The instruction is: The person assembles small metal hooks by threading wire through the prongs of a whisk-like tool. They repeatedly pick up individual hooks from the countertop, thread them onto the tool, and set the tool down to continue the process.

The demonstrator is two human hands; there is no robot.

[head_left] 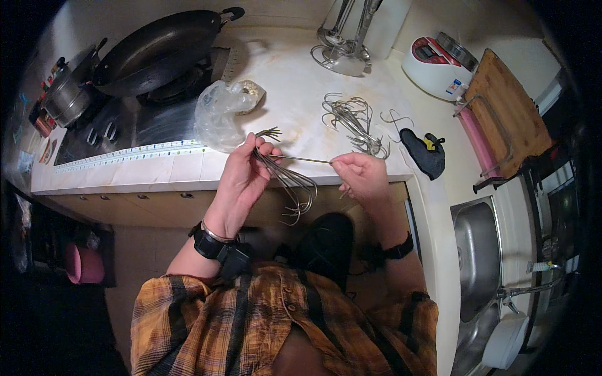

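The left hand [246, 170] is curled closed around a bunch of wire hooks [290, 178] over the desk [288, 72]'s front edge. The right hand [362, 175] pinches one thin wire [304, 159], perhaps from that bunch; a pile of hooks [356, 119] lies beyond.

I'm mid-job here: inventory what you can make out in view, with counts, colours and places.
Hooked wires: several, uncountable, metallic, in the left hand; one stretches to the right hand
Wire hooks: tangled pile, silver, on the counter
Pouch-like item: 1, black with yellow, right of the pile
Plastic bag: 1, clear, beside the stove
Wok: 1, black, over the stove
Pot: 1, silver, left of the wok
Rice cooker: 1, white and red, back right
Chopping board: 1, brown, right
Sink: 1, silver, lower right
Bin: 1, pink, lower left
Shirt: 1, orange-black plaid, worn
Left hand, right hand: 2, bare, centre
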